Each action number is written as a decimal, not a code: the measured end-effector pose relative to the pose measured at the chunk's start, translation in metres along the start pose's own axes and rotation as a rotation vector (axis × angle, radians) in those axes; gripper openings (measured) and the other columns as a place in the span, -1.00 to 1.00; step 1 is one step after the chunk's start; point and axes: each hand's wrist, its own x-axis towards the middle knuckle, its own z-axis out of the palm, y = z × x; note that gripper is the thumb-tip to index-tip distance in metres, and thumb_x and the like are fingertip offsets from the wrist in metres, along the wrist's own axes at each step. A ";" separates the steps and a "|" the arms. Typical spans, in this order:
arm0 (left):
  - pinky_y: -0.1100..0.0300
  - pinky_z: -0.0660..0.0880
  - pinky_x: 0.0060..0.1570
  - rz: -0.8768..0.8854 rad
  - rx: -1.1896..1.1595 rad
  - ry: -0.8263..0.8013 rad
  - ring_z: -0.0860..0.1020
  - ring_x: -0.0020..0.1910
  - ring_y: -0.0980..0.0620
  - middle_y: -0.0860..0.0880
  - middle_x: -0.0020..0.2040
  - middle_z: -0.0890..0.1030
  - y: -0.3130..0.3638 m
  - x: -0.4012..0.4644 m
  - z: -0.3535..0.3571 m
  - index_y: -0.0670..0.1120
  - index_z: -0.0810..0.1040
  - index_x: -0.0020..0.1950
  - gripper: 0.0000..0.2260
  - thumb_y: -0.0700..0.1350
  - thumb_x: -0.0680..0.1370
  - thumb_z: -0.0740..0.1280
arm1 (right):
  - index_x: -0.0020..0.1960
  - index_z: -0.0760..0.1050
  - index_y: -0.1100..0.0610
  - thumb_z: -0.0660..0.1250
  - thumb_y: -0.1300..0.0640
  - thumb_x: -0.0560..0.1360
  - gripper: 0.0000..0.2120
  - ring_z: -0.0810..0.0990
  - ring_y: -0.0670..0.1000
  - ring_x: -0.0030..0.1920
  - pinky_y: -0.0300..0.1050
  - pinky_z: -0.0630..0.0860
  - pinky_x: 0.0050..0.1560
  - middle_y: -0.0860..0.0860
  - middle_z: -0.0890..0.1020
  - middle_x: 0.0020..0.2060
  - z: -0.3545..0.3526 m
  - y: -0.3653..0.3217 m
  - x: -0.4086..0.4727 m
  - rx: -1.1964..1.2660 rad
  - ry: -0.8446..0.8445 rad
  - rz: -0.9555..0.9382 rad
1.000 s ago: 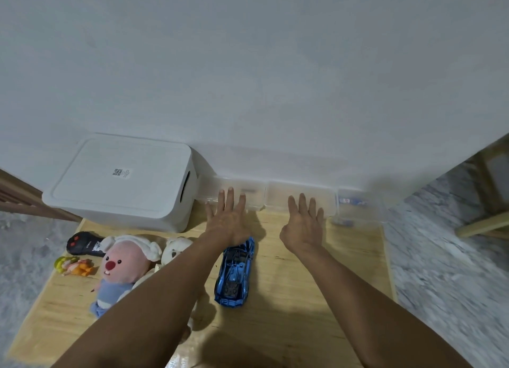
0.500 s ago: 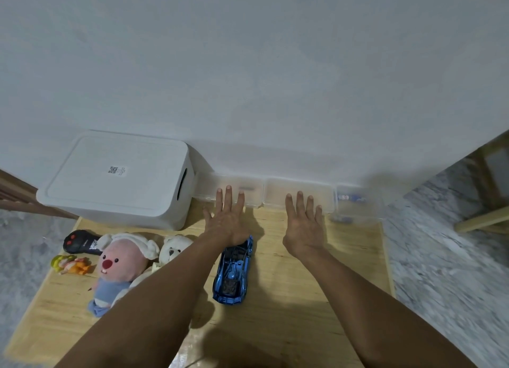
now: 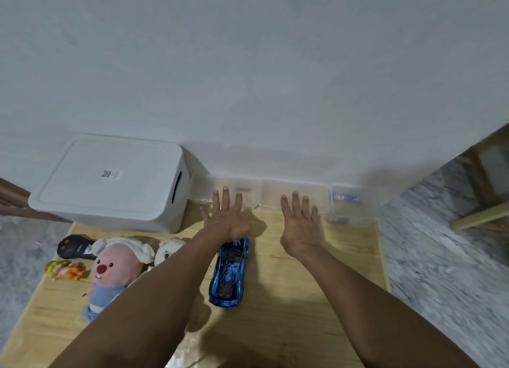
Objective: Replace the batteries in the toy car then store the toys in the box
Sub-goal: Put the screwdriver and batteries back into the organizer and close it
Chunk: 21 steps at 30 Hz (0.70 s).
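A shiny blue toy car (image 3: 229, 273) lies on the wooden table (image 3: 289, 312), nose toward the wall. My left hand (image 3: 225, 216) is stretched flat with straight fingers just beyond the car's front, holding nothing. My right hand (image 3: 300, 221) is spread open to the right of it, also empty. A white lidded storage box (image 3: 113, 183) stands at the back left. A pink plush with a white hood (image 3: 115, 268), a white plush (image 3: 168, 250) partly hidden by my left arm, a black remote (image 3: 74, 248) and a small yellow-orange figure (image 3: 64, 270) lie at the left.
Three clear plastic containers line the wall: one (image 3: 234, 191) behind my left hand, one (image 3: 294, 194) behind my right hand, and one (image 3: 351, 202) holding small blue-labelled items. Grey marble floor lies on both sides. A wooden chair frame (image 3: 479, 216) stands at the right.
The view has drifted slightly. Both hands stay open in nearly the same spots over the table, holding nothing.
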 end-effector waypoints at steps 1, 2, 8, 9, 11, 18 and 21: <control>-0.35 -0.26 0.42 -0.001 -0.002 -0.002 -0.46 0.48 -0.15 -0.06 0.51 -0.47 0.000 -0.001 0.000 0.07 -0.34 0.56 -0.18 -0.04 0.51 0.19 | 0.57 -0.28 0.04 0.17 0.34 0.46 -0.14 -0.28 0.17 0.54 0.14 -0.22 0.53 0.09 -0.26 0.55 -0.001 0.000 0.000 0.011 -0.002 0.000; -0.35 -0.25 0.42 -0.003 -0.003 -0.004 -0.46 0.48 -0.15 -0.06 0.51 -0.47 0.000 -0.001 -0.001 0.07 -0.34 0.56 -0.18 -0.03 0.51 0.19 | 0.57 -0.23 0.04 0.18 0.33 0.47 -0.16 -0.24 0.16 0.55 0.12 -0.20 0.54 0.09 -0.21 0.56 -0.002 0.000 0.001 0.042 0.011 0.003; -0.36 -0.21 0.42 0.005 -0.020 -0.014 -0.45 0.48 -0.15 -0.06 0.51 -0.47 0.001 -0.001 -0.003 0.09 -0.34 0.55 -0.19 0.00 0.52 0.19 | 0.56 -0.06 0.17 0.25 0.26 0.41 -0.20 -0.18 0.20 0.55 0.11 -0.17 0.53 0.17 -0.09 0.56 -0.004 0.021 0.002 0.159 0.273 0.286; -0.36 -0.20 0.42 0.006 -0.020 -0.013 -0.44 0.49 -0.15 -0.06 0.51 -0.46 0.001 0.000 -0.002 0.09 -0.33 0.56 -0.20 0.01 0.53 0.19 | 0.56 -0.10 0.20 0.26 0.24 0.42 -0.18 -0.21 0.23 0.54 0.14 -0.17 0.53 0.19 -0.12 0.56 -0.005 0.025 0.002 0.187 0.251 0.364; -0.36 -0.19 0.43 0.007 -0.017 -0.013 -0.44 0.49 -0.15 -0.06 0.52 -0.45 0.000 0.001 -0.002 0.09 -0.32 0.56 -0.22 0.05 0.54 0.17 | 0.55 -0.15 0.24 0.27 0.19 0.44 -0.17 -0.22 0.24 0.54 0.18 -0.17 0.52 0.21 -0.15 0.55 -0.006 0.030 0.003 0.233 0.177 0.444; -0.36 -0.20 0.43 0.016 -0.044 -0.029 -0.44 0.48 -0.16 -0.07 0.52 -0.45 0.001 0.002 -0.004 0.08 -0.30 0.57 -0.24 0.09 0.55 0.16 | 0.55 -0.17 0.26 0.25 0.14 0.48 -0.18 -0.18 0.24 0.55 0.21 -0.08 0.52 0.23 -0.12 0.55 -0.011 0.036 0.000 0.198 0.116 0.389; -0.35 -0.26 0.42 0.023 -0.072 -0.027 -0.42 0.50 -0.15 -0.08 0.53 -0.42 -0.001 -0.001 -0.009 0.07 -0.28 0.58 -0.25 0.08 0.56 0.15 | 0.54 -0.12 0.23 0.26 0.12 0.48 -0.21 -0.14 0.23 0.55 0.25 -0.03 0.50 0.21 -0.08 0.55 -0.020 0.035 -0.003 0.195 0.096 0.383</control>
